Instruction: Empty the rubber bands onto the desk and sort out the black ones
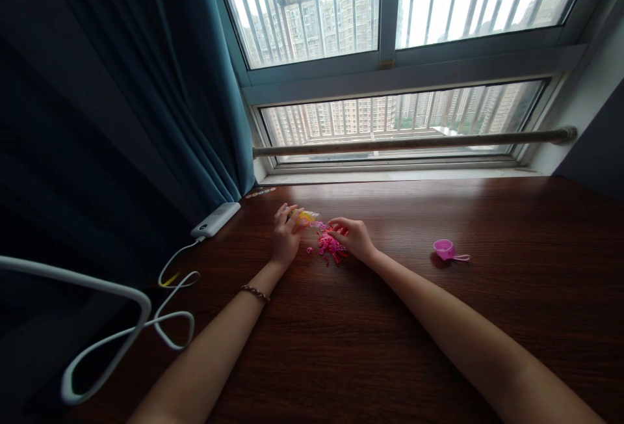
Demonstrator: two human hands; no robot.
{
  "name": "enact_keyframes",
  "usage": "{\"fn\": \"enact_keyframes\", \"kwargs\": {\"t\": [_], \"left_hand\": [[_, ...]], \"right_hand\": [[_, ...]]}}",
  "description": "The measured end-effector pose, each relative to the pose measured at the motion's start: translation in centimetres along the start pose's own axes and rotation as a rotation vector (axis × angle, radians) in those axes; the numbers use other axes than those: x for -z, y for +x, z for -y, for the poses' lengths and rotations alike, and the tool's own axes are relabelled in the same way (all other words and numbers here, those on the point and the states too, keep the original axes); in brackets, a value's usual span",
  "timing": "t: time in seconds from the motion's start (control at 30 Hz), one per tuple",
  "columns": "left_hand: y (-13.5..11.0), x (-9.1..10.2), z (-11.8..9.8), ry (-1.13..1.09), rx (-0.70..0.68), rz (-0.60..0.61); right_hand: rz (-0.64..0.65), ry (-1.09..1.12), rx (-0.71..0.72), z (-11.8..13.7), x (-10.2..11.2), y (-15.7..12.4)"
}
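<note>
My left hand (286,232) is closed around a small clear container (308,217), which lies tipped with one end toward the right. Yellow and pink bits show inside it, though my fingers hide part of it. Beside that end, a pile of small pink and red pieces (330,246) is heaped on the brown tabletop (312,346). Some look like little rings or bands. Over the pile's right side, my right hand (355,237) has its fingers bent together at the pieces; what lies between its fingertips is too small to make out.
A pink scoop (444,250) with a short handle lies to the right. On the left are a white power bank or adapter (216,219) and a looped white cable (168,320). A blue curtain (195,86) hangs beside the window, and a metal rail (414,144) crosses behind the tabletop.
</note>
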State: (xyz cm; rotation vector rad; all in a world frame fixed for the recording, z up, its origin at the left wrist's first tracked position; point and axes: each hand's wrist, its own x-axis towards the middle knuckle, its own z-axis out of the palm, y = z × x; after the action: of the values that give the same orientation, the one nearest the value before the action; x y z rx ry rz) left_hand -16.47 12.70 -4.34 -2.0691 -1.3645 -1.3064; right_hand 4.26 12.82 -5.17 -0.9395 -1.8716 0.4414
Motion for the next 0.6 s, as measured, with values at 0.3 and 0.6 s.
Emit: {"fn": "enact_keyframes", "kwargs": {"t": [0.3, 0.6], "left_hand": [[1.3, 1.9, -1.4, 0.201, -0.116, 0.042], [2.0, 2.4, -2.0, 0.114, -0.1, -0.012]], "right_hand": [[-0.045, -0.035, 0.108, 0.1, 0.2, 0.1], [-0.046, -0.016, 0.162, 1.1, 0.5, 0.1]]}}
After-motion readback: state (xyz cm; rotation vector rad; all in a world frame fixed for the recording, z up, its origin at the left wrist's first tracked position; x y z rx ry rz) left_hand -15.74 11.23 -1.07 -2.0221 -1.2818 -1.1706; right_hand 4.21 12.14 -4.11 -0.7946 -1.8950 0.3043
